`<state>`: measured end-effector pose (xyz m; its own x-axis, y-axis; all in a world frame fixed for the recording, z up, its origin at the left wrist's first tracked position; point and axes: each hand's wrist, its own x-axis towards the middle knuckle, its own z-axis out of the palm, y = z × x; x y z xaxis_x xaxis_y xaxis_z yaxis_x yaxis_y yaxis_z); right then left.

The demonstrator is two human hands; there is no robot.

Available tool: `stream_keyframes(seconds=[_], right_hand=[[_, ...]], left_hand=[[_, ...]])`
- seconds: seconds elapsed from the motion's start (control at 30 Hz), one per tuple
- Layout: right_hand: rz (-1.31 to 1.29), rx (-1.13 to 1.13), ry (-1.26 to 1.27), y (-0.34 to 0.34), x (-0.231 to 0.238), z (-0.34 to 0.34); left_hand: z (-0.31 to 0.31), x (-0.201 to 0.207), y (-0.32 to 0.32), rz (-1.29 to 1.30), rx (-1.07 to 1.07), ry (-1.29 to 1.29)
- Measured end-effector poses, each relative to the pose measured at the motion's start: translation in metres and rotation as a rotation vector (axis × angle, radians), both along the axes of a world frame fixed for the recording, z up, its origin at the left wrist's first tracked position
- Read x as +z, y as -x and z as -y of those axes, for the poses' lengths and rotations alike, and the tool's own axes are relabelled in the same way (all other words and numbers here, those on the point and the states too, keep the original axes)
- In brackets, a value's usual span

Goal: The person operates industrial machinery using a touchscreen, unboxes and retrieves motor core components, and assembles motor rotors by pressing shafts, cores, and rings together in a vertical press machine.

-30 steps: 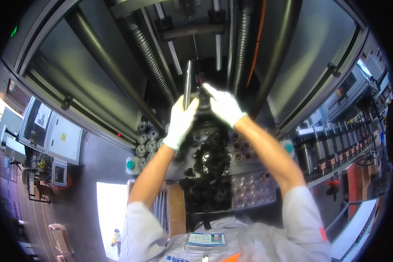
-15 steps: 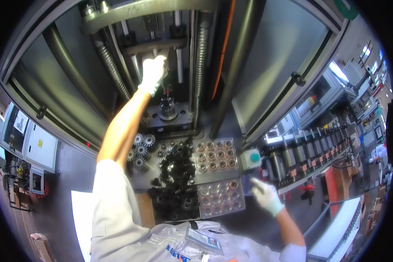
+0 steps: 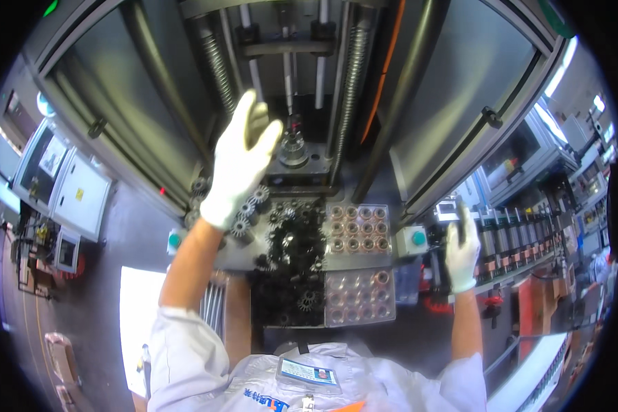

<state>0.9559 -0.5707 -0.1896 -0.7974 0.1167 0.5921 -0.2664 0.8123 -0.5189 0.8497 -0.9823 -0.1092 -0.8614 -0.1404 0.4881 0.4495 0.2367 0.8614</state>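
My left hand (image 3: 241, 161), in a white glove, hangs in front of the press (image 3: 286, 49) with thumb and fingers apart and nothing in it. Just right of its thumb, a round metal fixture (image 3: 294, 152) stands on the press base. Below the wrist are several toothed metal cores (image 3: 254, 200), partly hidden by the hand. My right hand (image 3: 463, 253), also gloved, is raised with its fingers stretched out, holding nothing. It is nearest to a grey box with a green button (image 3: 419, 237), apart from it, and overlaps the view of a row of metal cylinders (image 3: 508, 240).
Black toothed parts (image 3: 288, 250) lie heaped at the bench's middle. Right of them are a clear tray of copper-coloured rings (image 3: 389, 230) and a second clear tray (image 3: 360, 320). Another green button (image 3: 175, 240) sits at left. Dark posts (image 3: 408, 96) flank the press.
My left hand has come down and back from the press's upper crosspiece, its fingers spreading. My right hand has moved forward and right, away from the lower tray. The view has shifted.
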Motion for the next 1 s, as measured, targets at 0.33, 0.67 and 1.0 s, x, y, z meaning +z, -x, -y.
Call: stream_keyframes(seconds=[0.33, 0.67, 1.0], right_hand=[[0.327, 0.42, -0.676, 0.012, -0.097, -0.042], [0.162, 0.689, -0.342, -0.021, -0.113, 0.034], [0.644, 2.034, -0.08, -0.422, -0.1, 0.296]], left_hand=[[0.033, -0.132, -0.351, 0.514, 0.479, -0.312], [-0.052, -0.151, -0.502, 0.487, 0.504, -0.158], [-0.001, -0.263, -0.917, 0.384, 1.747, -0.304]])
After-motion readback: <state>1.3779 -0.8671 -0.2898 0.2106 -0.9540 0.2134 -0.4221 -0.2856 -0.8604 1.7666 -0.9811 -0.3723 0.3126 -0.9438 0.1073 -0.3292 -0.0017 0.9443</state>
